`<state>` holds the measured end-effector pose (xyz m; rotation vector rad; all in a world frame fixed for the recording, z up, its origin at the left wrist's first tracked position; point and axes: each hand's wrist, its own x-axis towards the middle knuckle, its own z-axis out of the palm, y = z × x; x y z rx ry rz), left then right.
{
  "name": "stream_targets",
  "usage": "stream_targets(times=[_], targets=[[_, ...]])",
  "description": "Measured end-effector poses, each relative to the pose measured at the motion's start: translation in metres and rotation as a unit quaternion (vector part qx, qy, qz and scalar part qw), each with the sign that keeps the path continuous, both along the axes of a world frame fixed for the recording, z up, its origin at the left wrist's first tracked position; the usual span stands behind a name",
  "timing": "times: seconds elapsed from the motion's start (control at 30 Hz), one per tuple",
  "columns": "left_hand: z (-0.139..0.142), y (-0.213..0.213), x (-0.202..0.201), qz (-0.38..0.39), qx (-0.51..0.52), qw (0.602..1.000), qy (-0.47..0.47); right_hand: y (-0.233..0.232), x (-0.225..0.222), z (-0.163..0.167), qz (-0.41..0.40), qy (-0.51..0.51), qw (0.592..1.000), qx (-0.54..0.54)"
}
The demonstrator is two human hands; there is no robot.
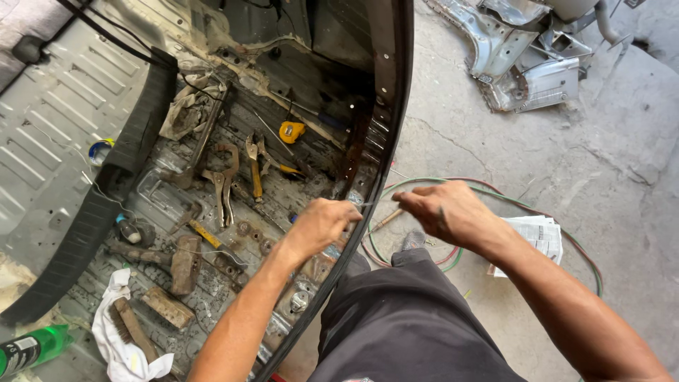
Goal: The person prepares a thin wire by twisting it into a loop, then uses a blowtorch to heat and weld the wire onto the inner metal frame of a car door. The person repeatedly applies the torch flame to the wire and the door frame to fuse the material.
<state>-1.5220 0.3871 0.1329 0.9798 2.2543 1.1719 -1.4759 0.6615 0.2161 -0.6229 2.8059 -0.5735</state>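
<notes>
A thin rod (376,203) is pinched between both hands over the car body's dark rim (387,120): left hand (322,223) closed on one end, right hand (442,210) on the other. Pliers (253,166), hammers (185,263), a tape measure (291,131) and a rag (117,332) are held in the floor pan (42,134). Hoses (453,185) are coiled on concrete.

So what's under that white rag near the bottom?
A wire brush lies on top of the white rag. Under the rag is the grimy car floor; anything beneath the cloth is hidden.

Yellow tape measure (291,131), green bottle (32,348), white rag (117,339).
</notes>
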Motion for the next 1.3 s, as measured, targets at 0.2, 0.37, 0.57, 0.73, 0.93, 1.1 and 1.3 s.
stream_targets(times=[0.2, 0.37, 0.57, 0.73, 0.93, 1.1, 1.3], targets=[[-0.002, -0.036, -0.031, 0.206, 0.351, 0.892, -0.196, 0.049, 0.009, -0.012, -0.042, 0.136, 0.984, -0.110], [0.017, 0.008, -0.068, 0.399, 0.606, 0.653, -0.216, -0.007, 0.027, -0.063, -0.044, 0.039, 0.951, -0.305], [0.031, 0.020, -0.087, 0.388, 0.682, 0.597, -0.167, -0.054, 0.028, -0.088, -0.139, -0.083, 0.943, -0.292], [0.048, -0.010, -0.073, 0.333, 0.535, 0.769, -0.108, -0.010, 0.018, -0.066, -0.037, 0.104, 0.953, -0.282], [0.090, -0.033, -0.045, 0.173, 0.067, 0.945, 0.270, 0.012, 0.021, -0.030, 0.060, 0.072, 0.995, -0.022], [0.090, -0.009, -0.043, -0.117, -0.118, 0.985, 0.042, -0.003, 0.019, -0.009, 0.177, 0.137, 0.975, 0.003], [0.066, 0.003, -0.018, -0.097, -0.063, 0.988, -0.107, 0.005, 0.018, -0.009, 0.163, 0.109, 0.980, 0.038]])
